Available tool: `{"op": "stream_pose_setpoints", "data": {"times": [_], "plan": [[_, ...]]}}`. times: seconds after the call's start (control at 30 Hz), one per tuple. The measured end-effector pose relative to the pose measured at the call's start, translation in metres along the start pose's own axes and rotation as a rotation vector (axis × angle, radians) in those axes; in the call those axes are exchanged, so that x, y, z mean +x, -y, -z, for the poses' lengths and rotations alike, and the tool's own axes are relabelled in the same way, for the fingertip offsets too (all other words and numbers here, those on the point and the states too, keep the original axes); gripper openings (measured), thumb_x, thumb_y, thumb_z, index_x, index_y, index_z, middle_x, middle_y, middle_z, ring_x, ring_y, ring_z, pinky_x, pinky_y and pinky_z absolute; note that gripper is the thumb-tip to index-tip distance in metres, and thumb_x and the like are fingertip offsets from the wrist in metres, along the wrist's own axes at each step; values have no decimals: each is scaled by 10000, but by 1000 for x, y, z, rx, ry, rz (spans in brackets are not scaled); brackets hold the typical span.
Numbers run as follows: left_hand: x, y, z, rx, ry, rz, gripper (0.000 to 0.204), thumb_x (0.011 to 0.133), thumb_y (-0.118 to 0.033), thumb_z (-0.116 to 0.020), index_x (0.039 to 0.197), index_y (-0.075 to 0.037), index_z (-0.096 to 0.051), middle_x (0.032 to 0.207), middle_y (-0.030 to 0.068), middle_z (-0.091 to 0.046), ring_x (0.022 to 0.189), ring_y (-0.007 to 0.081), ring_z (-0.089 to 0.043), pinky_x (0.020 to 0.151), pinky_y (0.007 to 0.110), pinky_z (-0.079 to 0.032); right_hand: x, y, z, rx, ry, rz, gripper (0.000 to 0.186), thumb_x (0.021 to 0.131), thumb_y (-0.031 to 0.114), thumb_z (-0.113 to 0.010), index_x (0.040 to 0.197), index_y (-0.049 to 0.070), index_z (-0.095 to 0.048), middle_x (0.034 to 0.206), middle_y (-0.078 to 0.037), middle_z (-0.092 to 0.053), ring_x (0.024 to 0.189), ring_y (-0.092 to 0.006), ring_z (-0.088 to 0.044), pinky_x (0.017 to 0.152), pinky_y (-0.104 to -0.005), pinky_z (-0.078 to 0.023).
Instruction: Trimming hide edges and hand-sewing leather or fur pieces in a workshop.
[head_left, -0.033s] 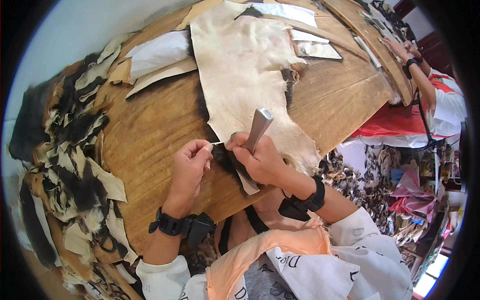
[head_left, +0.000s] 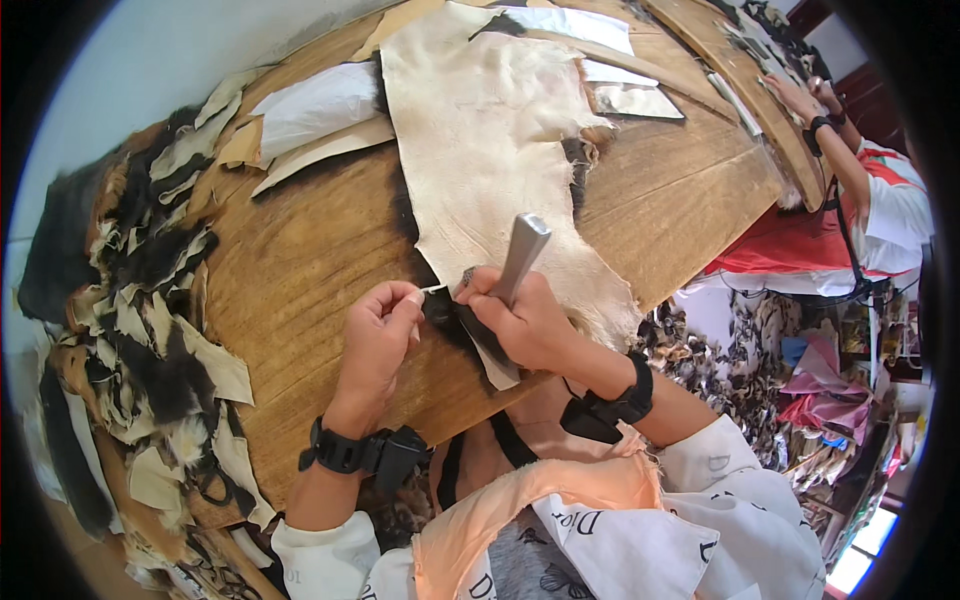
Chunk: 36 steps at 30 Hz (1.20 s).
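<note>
A cream hide (head_left: 490, 130) with dark fur along its edges lies flat on the wooden table (head_left: 290, 270), reaching to the near edge. My right hand (head_left: 520, 320) is closed around a flat metal tool (head_left: 523, 250), its grey top standing up, its lower end by the hide's near left part. My left hand (head_left: 380, 335) pinches a thin pale strip (head_left: 432, 289) at the hide's left edge, just left of my right hand. Dark fur shows under and between my hands.
Fur and leather offcuts (head_left: 160, 310) heap along the left. White sheets (head_left: 315, 110) lie at the back. At right, another person's hands (head_left: 795, 98) are by a long board (head_left: 740, 100), above red cloth (head_left: 770, 245). Fur scraps (head_left: 680, 360) pile below the table's right edge.
The metal tool's top has shifted very slightly, along with my right hand. Little else differs between the frames.
</note>
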<state>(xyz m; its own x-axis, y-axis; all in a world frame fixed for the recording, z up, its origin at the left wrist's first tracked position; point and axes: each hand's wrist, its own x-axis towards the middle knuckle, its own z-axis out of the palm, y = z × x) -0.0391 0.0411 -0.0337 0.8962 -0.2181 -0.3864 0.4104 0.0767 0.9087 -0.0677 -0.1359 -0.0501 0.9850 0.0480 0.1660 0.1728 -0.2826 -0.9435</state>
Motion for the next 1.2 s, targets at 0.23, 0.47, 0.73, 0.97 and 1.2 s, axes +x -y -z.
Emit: {"op": "stream_pose_setpoints", "data": {"times": [0.23, 0.47, 0.73, 0.97, 1.2], "plan": [[-11, -6, -20, 852, -151, -604, 203, 787, -85, -628, 972, -12, -586, 809, 68, -557, 584, 158, -540, 540, 267, -438, 27, 25, 6, 53, -28, -29, 161, 848, 150, -463, 806, 18, -545, 620, -190, -535, 603, -356, -554, 543, -374, -417], [0, 5, -12, 941, -140, -667, 120, 780, -79, -623, 878, -18, -654, 688, 135, -557, 616, 263, -567, 564, 319, -440, 29, 4, -2, 10, 8, 3, 201, 854, 148, -456, 858, -2, -589, 599, -57, -487, 586, -132, -468, 548, -285, -381], [5, 12, -11, 708, -161, -382, 130, 805, -97, -626, 876, 1, -674, 671, 75, -616, 549, 119, -588, 492, 247, -460, 22, 0, -7, -71, 2, 53, 165, 837, 142, -470, 814, 10, -566, 619, -119, -523, 609, -253, -513, 554, -347, -403], [1, 6, -13, 418, -105, -287, 147, 824, -98, -620, 895, 20, -671, 692, 19, -605, 567, 60, -557, 501, 204, -470, 33, 8, -8, -230, -6, 98, 132, 836, 141, -486, 789, 33, -545, 649, -174, -564, 640, -368, -571, 565, -411, -437], [0, 2, -10, 403, -66, -284, 151, 827, -96, -611, 915, 13, -666, 740, 29, -605, 612, 71, -579, 512, 200, -463, 46, 3, -13, -254, -24, 224, 127, 841, 135, -481, 786, 44, -550, 635, -167, -564, 605, -358, -572, 544, -405, -438]]}}
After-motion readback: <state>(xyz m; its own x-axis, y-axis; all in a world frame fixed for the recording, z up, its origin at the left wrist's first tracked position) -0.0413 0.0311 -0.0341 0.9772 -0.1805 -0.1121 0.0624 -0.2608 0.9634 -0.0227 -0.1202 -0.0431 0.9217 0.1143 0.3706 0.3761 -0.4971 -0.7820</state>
